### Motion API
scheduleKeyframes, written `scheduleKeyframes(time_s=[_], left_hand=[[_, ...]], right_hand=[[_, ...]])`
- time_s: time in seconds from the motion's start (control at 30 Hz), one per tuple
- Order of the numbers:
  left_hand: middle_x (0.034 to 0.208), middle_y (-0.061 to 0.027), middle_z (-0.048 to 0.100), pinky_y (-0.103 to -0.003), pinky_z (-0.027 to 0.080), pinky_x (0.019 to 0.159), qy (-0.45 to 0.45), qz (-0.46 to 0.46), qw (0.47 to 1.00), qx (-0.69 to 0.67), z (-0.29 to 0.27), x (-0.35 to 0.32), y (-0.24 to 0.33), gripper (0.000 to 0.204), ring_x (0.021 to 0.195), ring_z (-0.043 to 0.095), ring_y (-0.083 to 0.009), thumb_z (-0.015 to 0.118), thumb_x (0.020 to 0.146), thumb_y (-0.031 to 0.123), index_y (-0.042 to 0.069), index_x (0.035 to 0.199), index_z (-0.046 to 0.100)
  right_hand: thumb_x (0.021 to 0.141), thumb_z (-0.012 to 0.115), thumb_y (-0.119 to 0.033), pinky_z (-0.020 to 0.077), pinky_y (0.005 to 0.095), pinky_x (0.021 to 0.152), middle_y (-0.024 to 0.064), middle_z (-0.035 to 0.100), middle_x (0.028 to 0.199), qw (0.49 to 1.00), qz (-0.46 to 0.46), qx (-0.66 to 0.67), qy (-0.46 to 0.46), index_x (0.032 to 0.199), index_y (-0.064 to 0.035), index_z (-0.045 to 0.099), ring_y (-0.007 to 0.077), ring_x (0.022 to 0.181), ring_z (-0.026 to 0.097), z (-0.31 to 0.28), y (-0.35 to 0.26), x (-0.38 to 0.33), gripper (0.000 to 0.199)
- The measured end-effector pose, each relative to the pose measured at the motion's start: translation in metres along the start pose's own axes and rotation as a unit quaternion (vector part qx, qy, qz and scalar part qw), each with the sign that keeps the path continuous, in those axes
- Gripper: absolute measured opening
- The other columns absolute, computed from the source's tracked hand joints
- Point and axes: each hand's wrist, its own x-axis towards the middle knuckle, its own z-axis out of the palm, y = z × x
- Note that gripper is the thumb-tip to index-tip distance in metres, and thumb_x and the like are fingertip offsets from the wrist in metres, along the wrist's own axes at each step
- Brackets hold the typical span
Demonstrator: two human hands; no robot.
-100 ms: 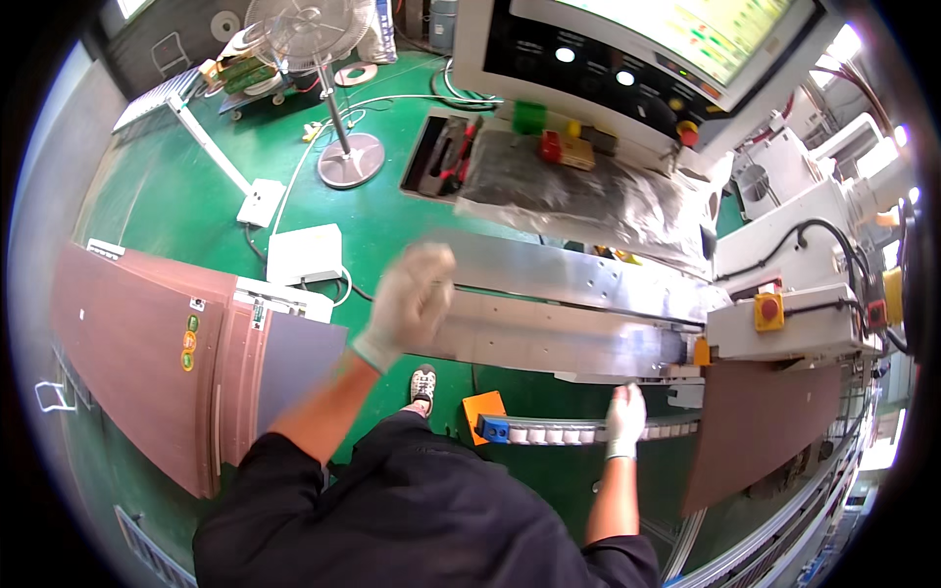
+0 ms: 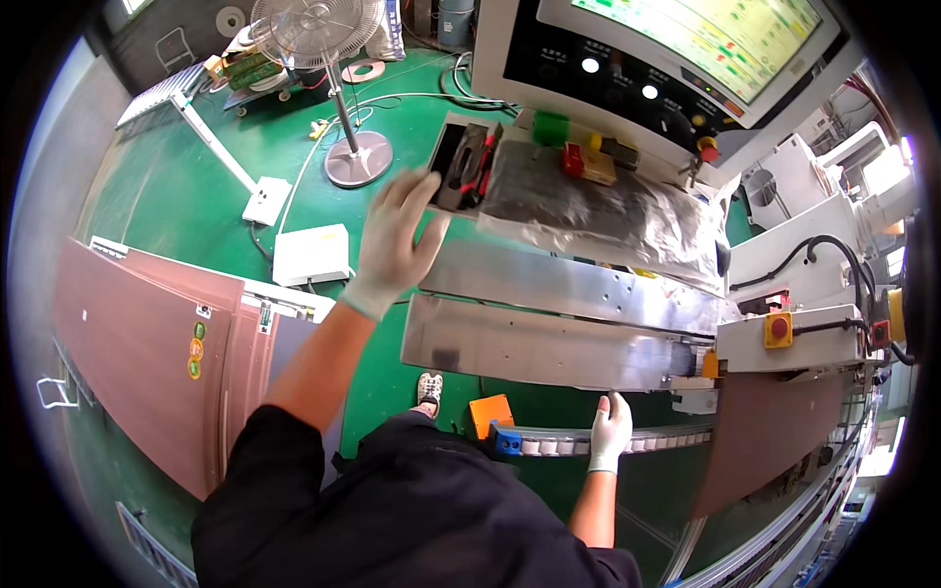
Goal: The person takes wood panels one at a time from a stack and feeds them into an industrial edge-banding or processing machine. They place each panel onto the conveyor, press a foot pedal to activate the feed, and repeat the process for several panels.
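Observation:
My left hand (image 2: pixel 395 235), in a pale work glove, hangs past the left end of the metal plates. Its fingers are stretched and the thumb stands apart; nothing is in it. My right hand (image 2: pixel 610 431), gloved too, is just short of the near edge of the front metal plate (image 2: pixel 529 343). Thumb and fingers point up with a gap between them, and I see nothing held. Behind the front plate lies a second metal plate (image 2: pixel 569 279), a narrow slot between the two. Below my right hand runs a row of white rollers (image 2: pixel 559 443) in a metal rail.
A machine panel with a screen (image 2: pixel 706 39) stands beyond the plates. Hand tools (image 2: pixel 470 167) lie in a tray left of a plastic-covered surface (image 2: pixel 598 201). Brown boards (image 2: pixel 147 343) lean at left, a pedestal fan (image 2: pixel 358 157) stands behind, and an emergency-stop button (image 2: pixel 779 330) sits at right.
My left hand has opened from a closed shape and moved up and slightly left. My right hand has shifted a little left and its thumb shows more clearly. The whole view has swung slightly.

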Motion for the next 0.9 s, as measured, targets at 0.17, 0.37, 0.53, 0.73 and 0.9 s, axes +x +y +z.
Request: scheduleKeyframes(time_s=[0.17,0.37,0.53,0.73,0.9], left_hand=[[0.144,-0.0231,0.053,-0.054,0.026,0.118,-0.061,-0.025,0.983,0.169,0.005,0.043,-0.058,0.050,0.138,0.042,-0.0454,0.062,0.094,0.044,0.001,0.119,0.069],[0.147,-0.0213,0.050,-0.056,0.024,0.120,-0.085,-0.031,0.980,0.179,0.003,0.051,-0.056,0.056,0.141,0.037,-0.0453,0.070,0.087,0.047,0.002,0.120,0.068],[0.150,-0.0185,0.047,-0.059,0.022,0.120,-0.130,0.000,0.974,0.186,0.006,0.050,-0.046,0.076,0.143,0.035,-0.0443,0.077,0.080,0.047,0.006,0.141,0.054],[0.149,-0.0171,0.048,-0.060,0.020,0.121,-0.164,-0.007,0.975,0.151,0.008,0.043,-0.049,0.076,0.144,0.036,-0.0422,0.081,0.077,0.042,0.008,0.140,0.055],[0.144,-0.0153,0.053,-0.059,0.021,0.120,-0.154,0.009,0.979,0.136,0.003,0.038,-0.052,0.064,0.142,0.040,-0.0387,0.080,0.079,0.038,0.006,0.131,0.061]], right_hand=[[0.096,0.066,-0.028,0.0540,0.0425,0.092,0.0168,0.073,0.108,0.997,-0.027,0.031,-0.061,0.110,-0.0030,0.073,0.0354,0.102,0.069,0.021,-0.051,-0.019,0.030],[0.098,0.062,-0.029,0.0541,0.0431,0.091,0.0153,0.073,0.105,1.000,0.004,0.011,-0.020,0.108,-0.0035,0.073,0.0345,0.100,0.070,0.025,-0.052,-0.019,0.030],[0.098,0.061,-0.030,0.0535,0.0428,0.091,0.0146,0.073,0.105,0.999,0.031,-0.005,-0.023,0.107,-0.0038,0.073,0.0342,0.100,0.069,0.026,-0.055,-0.019,0.030],[0.098,0.060,-0.030,0.0538,0.0421,0.089,0.0144,0.073,0.103,0.998,0.047,-0.007,-0.031,0.105,-0.0037,0.073,0.0341,0.097,0.069,0.027,-0.058,-0.016,0.030],[0.097,0.061,-0.028,0.0539,0.0418,0.088,0.0146,0.073,0.102,0.997,0.072,-0.003,-0.027,0.104,-0.0033,0.074,0.0341,0.096,0.069,0.029,-0.059,-0.016,0.028]])
